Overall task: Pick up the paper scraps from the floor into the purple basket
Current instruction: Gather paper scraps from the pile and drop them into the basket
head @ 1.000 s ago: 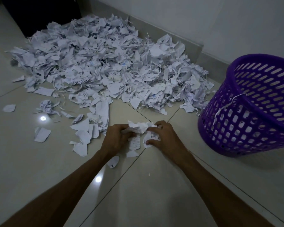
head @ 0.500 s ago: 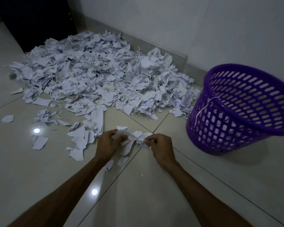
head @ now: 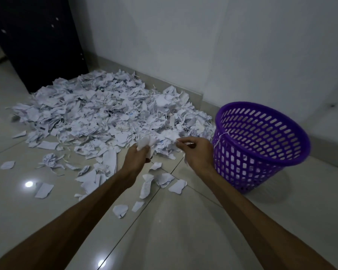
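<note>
Purple basket (head: pixel 261 141) sits just right of both raised hands — right hand (head: pixel 198 152) nearer, almost at its wall, pinching paper scraps (head: pixel 169 136), left hand (head: pixel 138 159) clutching a wad (big pile (head: pixel 105 115) lies ahead-left) — so the carry goes rightward

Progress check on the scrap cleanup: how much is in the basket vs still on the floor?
Barely started. Done: the purple basket shows almost nothing inside through its slots. In hand: the left hand grips a bunch of scraps; the right hand pinches more, close to the basket but not over it. Left: the big pile by the wall, plus loose pieces near the arms.
</note>
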